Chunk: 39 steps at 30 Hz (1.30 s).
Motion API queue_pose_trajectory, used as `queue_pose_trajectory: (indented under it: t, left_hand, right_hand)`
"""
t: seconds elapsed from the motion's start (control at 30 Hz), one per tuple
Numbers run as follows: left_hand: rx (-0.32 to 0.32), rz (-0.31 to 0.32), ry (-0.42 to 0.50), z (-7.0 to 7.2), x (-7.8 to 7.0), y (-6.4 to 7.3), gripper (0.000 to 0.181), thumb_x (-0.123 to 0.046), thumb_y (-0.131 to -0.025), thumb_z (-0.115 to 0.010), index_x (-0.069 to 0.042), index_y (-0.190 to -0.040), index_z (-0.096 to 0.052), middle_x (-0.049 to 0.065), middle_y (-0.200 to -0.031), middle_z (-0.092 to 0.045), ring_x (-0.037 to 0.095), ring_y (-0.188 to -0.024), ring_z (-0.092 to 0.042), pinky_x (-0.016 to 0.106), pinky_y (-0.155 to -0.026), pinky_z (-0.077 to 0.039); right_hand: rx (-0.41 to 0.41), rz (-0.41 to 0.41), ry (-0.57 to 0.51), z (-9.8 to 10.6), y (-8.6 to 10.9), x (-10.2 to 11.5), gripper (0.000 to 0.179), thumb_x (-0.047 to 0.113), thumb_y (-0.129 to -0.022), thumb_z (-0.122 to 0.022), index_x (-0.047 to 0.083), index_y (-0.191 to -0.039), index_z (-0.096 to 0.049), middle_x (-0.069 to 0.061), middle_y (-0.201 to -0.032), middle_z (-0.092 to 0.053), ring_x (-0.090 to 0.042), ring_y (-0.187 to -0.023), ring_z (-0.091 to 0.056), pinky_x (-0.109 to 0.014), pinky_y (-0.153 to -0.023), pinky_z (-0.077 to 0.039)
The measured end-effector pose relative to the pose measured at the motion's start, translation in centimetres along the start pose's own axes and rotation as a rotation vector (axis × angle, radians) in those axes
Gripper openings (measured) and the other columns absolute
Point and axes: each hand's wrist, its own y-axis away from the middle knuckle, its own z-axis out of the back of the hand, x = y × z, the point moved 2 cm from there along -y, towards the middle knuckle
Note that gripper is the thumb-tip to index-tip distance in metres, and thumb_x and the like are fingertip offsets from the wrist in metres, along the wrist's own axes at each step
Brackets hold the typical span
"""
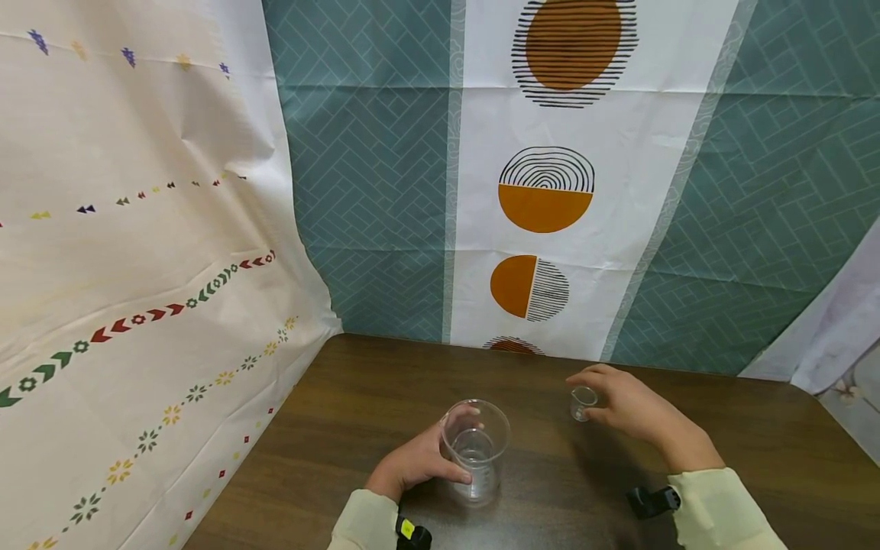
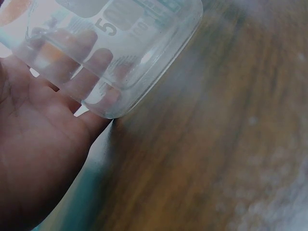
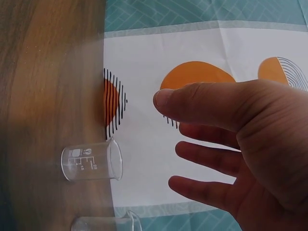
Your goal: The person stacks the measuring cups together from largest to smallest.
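Observation:
My left hand [image 1: 426,462] grips a large clear glass beaker [image 1: 491,477], thumb at the near side and fingers round the back. A ring shows inside the beaker. In the left wrist view, white markings with a 5 show on the beaker [image 2: 144,29], and fingers appear through the glass. On the right, my right hand [image 1: 626,401] hovers by a small clear beaker [image 1: 583,397]. The right wrist view has the thumb and fingers apart with nothing between them. There a small marked beaker [image 3: 89,162] stands upright on the table beside the hand.
Another glass vessel [image 3: 101,224] is cut off at the lower edge of the right wrist view. The brown wooden table [image 1: 385,382] ends at a green and white patterned curtain [image 1: 371,191]. A cream cloth [image 1: 137,267] hangs along the left.

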Motion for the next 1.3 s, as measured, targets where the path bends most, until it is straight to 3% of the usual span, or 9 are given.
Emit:
queue_pose_trajectory:
  t: [0.17, 1.3]
  left_hand:
    - [0.000, 0.004, 0.004, -0.1, 0.0, 0.0, 0.087, -0.016, -0.072, -0.085, -0.025, -0.142, -0.033, 0.005, -0.144, -0.046, 0.015, -0.128, -0.048, 0.022, -0.101, -0.042]
    - [0.004, -0.002, -0.032, 0.0, 0.1, 0.0, 0.087, -0.017, -0.074, -0.084, -0.024, -0.143, -0.032, 0.007, -0.145, -0.045, 0.012, -0.128, -0.048, 0.021, -0.102, -0.040]
  right_hand:
    - [0.004, -0.021, -0.009, 0.0, 0.2, -0.1, 0.045, 0.013, -0.080, -0.077, 0.011, -0.123, -0.064, -0.010, -0.123, -0.061, -0.030, -0.110, -0.060, -0.049, -0.089, -0.049]
    - [0.010, -0.088, -0.032, 0.0, 0.7, -1.3, 0.053, 0.014, -0.079, -0.077, 0.014, -0.129, -0.060, -0.016, -0.130, -0.057, -0.037, -0.116, -0.057, -0.052, -0.090, -0.049]
